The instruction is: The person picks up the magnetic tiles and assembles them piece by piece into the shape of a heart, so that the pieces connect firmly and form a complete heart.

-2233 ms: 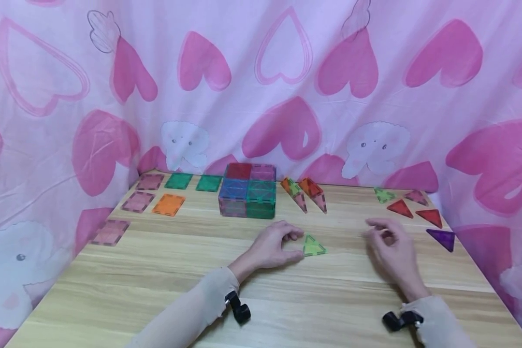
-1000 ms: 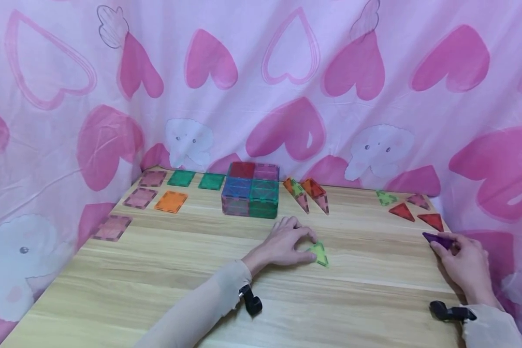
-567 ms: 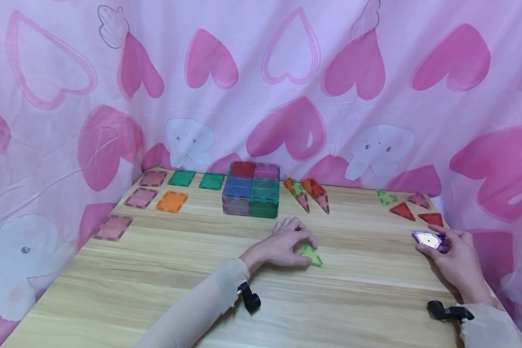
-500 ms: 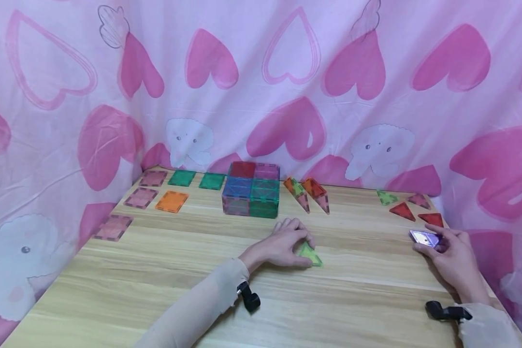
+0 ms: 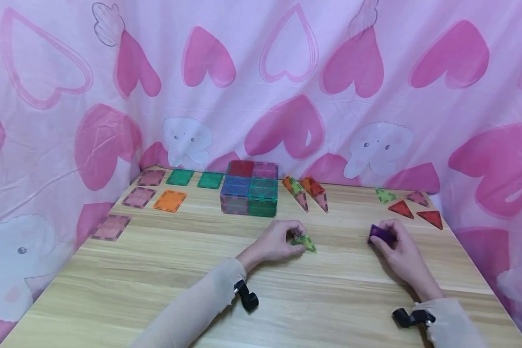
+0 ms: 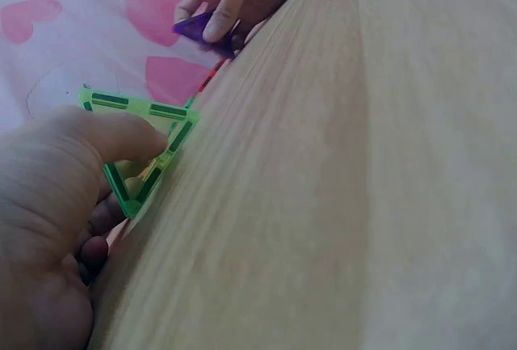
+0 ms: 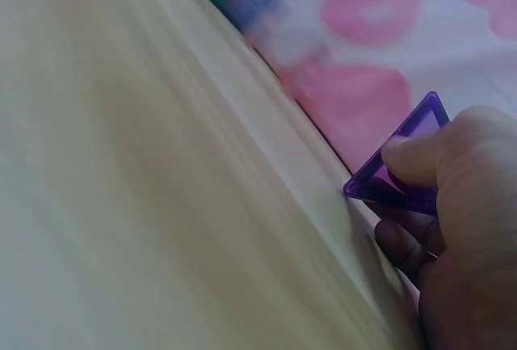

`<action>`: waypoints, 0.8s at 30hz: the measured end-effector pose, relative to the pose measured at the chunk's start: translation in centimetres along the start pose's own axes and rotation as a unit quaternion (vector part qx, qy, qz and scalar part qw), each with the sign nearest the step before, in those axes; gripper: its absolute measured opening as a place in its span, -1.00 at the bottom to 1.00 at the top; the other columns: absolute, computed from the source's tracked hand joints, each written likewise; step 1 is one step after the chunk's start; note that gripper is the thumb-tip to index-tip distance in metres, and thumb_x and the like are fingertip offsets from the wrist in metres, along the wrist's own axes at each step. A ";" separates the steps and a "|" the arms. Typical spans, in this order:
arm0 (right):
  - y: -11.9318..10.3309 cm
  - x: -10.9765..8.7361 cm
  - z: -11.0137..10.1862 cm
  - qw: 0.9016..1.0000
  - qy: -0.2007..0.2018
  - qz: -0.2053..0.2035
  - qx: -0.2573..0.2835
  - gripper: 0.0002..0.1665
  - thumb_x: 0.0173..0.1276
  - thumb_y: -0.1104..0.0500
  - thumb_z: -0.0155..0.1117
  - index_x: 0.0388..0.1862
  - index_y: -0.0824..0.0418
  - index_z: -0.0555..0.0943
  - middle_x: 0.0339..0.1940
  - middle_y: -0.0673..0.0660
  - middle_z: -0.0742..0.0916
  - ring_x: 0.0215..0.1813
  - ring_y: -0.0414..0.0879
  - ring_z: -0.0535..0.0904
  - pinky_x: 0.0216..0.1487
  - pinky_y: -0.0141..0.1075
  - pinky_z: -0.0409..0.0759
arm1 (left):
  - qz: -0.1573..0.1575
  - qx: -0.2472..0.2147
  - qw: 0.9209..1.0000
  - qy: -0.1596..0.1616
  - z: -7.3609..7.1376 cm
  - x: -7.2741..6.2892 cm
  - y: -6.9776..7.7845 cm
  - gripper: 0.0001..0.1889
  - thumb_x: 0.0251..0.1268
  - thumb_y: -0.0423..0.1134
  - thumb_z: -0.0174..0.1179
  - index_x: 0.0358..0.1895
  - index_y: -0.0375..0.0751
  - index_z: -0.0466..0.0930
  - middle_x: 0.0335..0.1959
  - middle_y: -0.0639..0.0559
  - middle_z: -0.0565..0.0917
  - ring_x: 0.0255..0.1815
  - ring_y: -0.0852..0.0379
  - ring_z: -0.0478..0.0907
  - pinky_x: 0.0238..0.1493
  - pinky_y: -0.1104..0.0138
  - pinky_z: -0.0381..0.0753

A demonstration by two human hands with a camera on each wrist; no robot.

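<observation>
My left hand point(image 5: 276, 241) pinches a yellow-green translucent triangle magnetic tile point(image 5: 306, 242) between thumb and fingers. In the left wrist view the green tile point(image 6: 121, 101) is tilted up, its dark magnet strips showing along the frame. To the right, my right hand point(image 5: 402, 253) grips a purple triangle magnetic tile point(image 5: 383, 235) and holds it tilted. The right wrist view shows the thumb pressed on the face of the purple tile point(image 7: 396, 196). Behind the left hand stands a low box of magnetic tiles point(image 5: 249, 188) in red, pink, blue and green.
Square tiles lie at the back left, among them an orange square point(image 5: 170, 200) and a green square point(image 5: 180, 177). Two slim multi-coloured tile shapes point(image 5: 315, 188) lie right of the box. At the far right are red triangles point(image 5: 430, 219) and a green triangle point(image 5: 384, 195). A pink curtain point(image 5: 287, 58) hangs behind the table.
My right hand took up the purple triangle from the right edge and has carried it left toward the middle. My left hand has tipped the green triangle up from the table.
</observation>
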State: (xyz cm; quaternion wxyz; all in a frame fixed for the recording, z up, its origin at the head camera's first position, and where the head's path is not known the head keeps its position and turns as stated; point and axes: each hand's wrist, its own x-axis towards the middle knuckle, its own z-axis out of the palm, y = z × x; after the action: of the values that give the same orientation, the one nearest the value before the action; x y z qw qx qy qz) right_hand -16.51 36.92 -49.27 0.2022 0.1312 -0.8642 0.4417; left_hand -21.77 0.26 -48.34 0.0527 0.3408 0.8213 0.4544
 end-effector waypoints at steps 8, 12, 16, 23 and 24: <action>-3.9 -0.6 4.6 0.991 -0.084 -0.026 0.106 -0.62 0.43 0.56 0.44 0.15 0.34 0.65 0.08 0.27 0.76 0.11 -0.32 0.71 0.14 -0.52 0.69 | 0.001 0.002 1.000 0.000 0.1 0.1 -0.1 -0.82 0.39 -0.30 0.54 -0.09 0.02 0.73 -0.21 0.25 0.70 -0.15 0.32 0.59 -0.03 0.45 0.62; -5.5 -1.0 6.2 0.986 -0.110 -0.025 0.121 -0.63 0.47 0.50 0.45 0.18 0.26 0.68 0.09 0.28 0.78 0.04 -0.23 0.75 0.07 -0.45 0.74 | 0.002 0.004 1.000 -0.002 0.1 0.2 -0.1 -0.81 0.37 -0.30 0.55 -0.11 0.03 0.72 -0.23 0.25 0.70 -0.17 0.33 0.58 -0.05 0.45 0.61; -6.6 -1.3 7.0 0.985 -0.123 -0.022 0.117 -0.62 0.50 0.47 0.44 0.20 0.18 0.72 0.03 0.18 0.82 -0.09 -0.17 0.75 -0.09 -0.41 0.73 | 0.003 0.005 1.000 -0.003 0.1 0.1 0.0 -0.80 0.36 -0.29 0.56 -0.13 0.04 0.71 -0.25 0.25 0.68 -0.19 0.33 0.58 -0.08 0.45 0.61; -7.0 -1.4 7.3 0.988 -0.098 -0.008 0.121 -0.56 0.46 0.51 0.45 0.22 0.19 0.76 0.10 0.18 0.84 0.01 -0.11 0.80 0.03 -0.44 0.76 | -0.001 -0.006 1.000 -0.005 0.2 0.1 0.2 -0.79 0.35 -0.31 0.57 -0.13 0.02 0.72 -0.24 0.24 0.70 -0.19 0.31 0.59 -0.06 0.43 0.62; -7.1 -1.4 7.3 0.988 -0.094 -0.008 0.125 -0.57 0.46 0.50 0.46 0.22 0.19 0.76 0.10 0.19 0.84 0.00 -0.09 0.80 0.02 -0.45 0.76 | -0.001 -0.007 1.000 -0.005 0.2 0.0 0.2 -0.80 0.35 -0.31 0.57 -0.13 0.02 0.73 -0.24 0.24 0.70 -0.19 0.31 0.59 -0.05 0.42 0.63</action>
State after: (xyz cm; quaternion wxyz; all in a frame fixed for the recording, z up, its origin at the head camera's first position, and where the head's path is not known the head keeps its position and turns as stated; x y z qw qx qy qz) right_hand -14.12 26.94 -48.77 0.1049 0.2031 -0.8162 0.5307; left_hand -21.63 0.49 -48.27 0.0593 0.3419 0.8184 0.4581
